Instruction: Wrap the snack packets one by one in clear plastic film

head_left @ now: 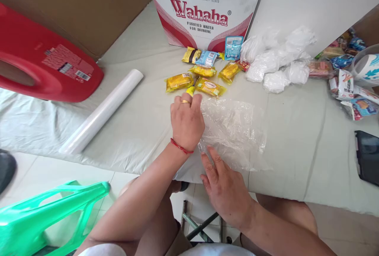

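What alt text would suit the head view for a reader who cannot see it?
A person's left hand and right hand rest on a clear plastic bag spread on a cloth-covered table. Beyond lie yellow snack packets, a Wahaha water carton and a roll of plastic film.

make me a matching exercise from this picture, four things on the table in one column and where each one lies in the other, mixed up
Things:
1. clear plastic sheet
2. roll of film
3. red jug
4. yellow snack packs

Places:
A. far left of the table, lying on its side
B. just in front of the Wahaha box
C. under the fingers of the right hand, near the table's front edge
D. lying slantwise between the jug and the left hand

Pairs: 1-C, 2-D, 3-A, 4-B
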{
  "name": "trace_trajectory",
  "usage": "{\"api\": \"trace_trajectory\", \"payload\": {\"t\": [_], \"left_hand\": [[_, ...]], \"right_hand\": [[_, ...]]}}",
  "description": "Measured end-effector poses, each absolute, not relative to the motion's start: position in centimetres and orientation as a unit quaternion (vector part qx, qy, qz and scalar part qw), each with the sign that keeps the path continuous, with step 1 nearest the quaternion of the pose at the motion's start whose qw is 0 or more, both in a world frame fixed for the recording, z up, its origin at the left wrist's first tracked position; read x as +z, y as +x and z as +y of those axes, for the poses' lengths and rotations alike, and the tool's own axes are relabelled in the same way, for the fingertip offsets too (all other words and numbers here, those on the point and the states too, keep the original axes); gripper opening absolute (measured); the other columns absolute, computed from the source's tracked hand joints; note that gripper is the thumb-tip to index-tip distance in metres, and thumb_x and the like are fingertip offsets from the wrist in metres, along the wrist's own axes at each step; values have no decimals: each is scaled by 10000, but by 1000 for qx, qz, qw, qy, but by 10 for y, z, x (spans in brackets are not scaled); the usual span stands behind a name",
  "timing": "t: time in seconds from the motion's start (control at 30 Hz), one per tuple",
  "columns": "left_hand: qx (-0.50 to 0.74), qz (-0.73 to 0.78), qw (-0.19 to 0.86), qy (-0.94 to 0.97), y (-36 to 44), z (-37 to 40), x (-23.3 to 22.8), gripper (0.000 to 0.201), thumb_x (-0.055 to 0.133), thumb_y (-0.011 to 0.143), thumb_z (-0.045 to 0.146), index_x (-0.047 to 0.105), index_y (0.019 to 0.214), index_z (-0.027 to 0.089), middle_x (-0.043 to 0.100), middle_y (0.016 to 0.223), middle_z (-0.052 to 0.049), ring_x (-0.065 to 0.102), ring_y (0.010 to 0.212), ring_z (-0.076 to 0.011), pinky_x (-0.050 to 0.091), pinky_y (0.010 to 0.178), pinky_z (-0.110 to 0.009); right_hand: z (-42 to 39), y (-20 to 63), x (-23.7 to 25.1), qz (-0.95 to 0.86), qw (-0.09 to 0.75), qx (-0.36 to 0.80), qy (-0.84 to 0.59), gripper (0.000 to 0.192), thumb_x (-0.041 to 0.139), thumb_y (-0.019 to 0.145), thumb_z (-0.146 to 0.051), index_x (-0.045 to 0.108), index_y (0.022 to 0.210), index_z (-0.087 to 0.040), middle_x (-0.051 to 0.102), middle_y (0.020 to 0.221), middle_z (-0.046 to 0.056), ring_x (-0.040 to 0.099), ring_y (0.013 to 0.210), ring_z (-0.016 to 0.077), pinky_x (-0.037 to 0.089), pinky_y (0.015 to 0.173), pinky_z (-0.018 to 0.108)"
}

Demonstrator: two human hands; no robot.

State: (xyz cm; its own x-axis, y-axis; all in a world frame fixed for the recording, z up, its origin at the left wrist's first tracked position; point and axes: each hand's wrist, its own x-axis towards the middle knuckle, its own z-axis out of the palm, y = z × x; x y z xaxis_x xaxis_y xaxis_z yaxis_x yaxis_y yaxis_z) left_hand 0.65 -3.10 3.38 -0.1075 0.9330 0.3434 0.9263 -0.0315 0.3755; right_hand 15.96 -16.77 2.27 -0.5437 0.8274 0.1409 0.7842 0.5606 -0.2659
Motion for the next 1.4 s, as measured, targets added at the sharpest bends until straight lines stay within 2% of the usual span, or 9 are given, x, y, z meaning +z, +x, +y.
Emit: {"api": "trace_trajectory", "payload": {"t": [0.13, 0.37, 0.53, 0.67, 0.87, 1.03, 1.2, 1.3, 1.4], "left_hand": [[287, 557, 78, 775, 11, -33, 31, 242, 502, 903, 84, 722, 907, 184, 680, 894, -90, 620, 907, -253, 551, 806, -400], [210, 323, 179, 905, 13, -30, 24, 332, 457, 902, 11, 749, 914, 168, 773, 1065, -69, 643, 1240, -251, 538, 1038, -413], [117, 379, 186, 899, 6, -31, 23, 313, 485, 990, 138, 746, 1153, 196, 704, 1375, -68, 519, 1432, -290, 448, 1148, -516], [50, 434, 182, 881, -1, -36, 24, 402, 461, 1049, 324, 607, 1418, 259, 511, 1598, -56, 392, 1527, -298, 325, 1218, -606], [-2, 626, 120, 771, -8, -40, 25, 553, 308, 1077, 423, 396, 1587, 227, 301, 1706, -99, 274, 1582, -319, 244, 1198, -740], [2, 677, 97, 730, 0, -45, 22, 585, 318, 1068, 460, 392, 1586, 197, 287, 1704, -148, 261, 1580, -365, 201, 1151, -827], [93, 675, 30, 732, 12, -48, 26, 510, 452, 1033, 422, 600, 1400, 99, 470, 1586, -244, 309, 1544, -427, 232, 1183, -752], [158, 645, 2, 748, 17, -45, 29, 374, 469, 1026, 339, 708, 1198, 109, 604, 1450, -235, 444, 1461, -407, 379, 1137, -629], [153, 553, 38, 818, 23, -46, 23, 350, 439, 1035, 269, 699, 1221, 128, 666, 1386, -180, 524, 1403, -350, 428, 1123, -550]], "right_hand": [[-168, 158, 20, -884, 83, 95, -449, 469, 508, 1007, -153, 532, 1474, -127, 490, 1580, 198, 727, 1055, 281, 654, 614, 380], [-175, 162, 16, -920, 87, 126, -361, 399, 561, 965, -152, 602, 1360, -109, 518, 1552, 201, 693, 1059, 270, 622, 704, 372], [-173, 173, 25, -962, 73, 136, -224, 478, 488, 968, -139, 546, 1443, -148, 490, 1590, 163, 695, 991, 239, 567, 670, 348], [-164, 187, 35, -946, 21, 258, -194, 540, 565, 998, -360, 478, 1523, -265, 487, 1610, 82, 718, 911, 210, 546, 701, 331], [-129, 232, 47, -857, -31, 483, -175, 538, 733, 886, -502, 673, 1350, -235, 784, 1136, 75, 726, 805, 192, 519, 699, 276], [-110, 250, 61, -787, 93, 586, -169, 429, 680, 959, -430, 683, 1315, -191, 791, 957, 35, 610, 546, 88, 467, 543, 210], [-108, 225, 50, -766, 387, 289, -425, 193, 560, 1002, -149, 706, 1109, -215, 729, 855, 21, 658, 773, 151, 534, 731, 288], [-101, 219, 31, -801, 344, 153, -465, 295, 546, 1002, -160, 667, 1269, -192, 734, 1192, 117, 651, 1097, 249, 555, 962, 446], [-95, 231, 17, -854, 213, 135, -455, 420, 546, 1013, -217, 587, 1426, -154, 521, 1559, 162, 470, 1433, 325, 462, 1154, 549]]}}
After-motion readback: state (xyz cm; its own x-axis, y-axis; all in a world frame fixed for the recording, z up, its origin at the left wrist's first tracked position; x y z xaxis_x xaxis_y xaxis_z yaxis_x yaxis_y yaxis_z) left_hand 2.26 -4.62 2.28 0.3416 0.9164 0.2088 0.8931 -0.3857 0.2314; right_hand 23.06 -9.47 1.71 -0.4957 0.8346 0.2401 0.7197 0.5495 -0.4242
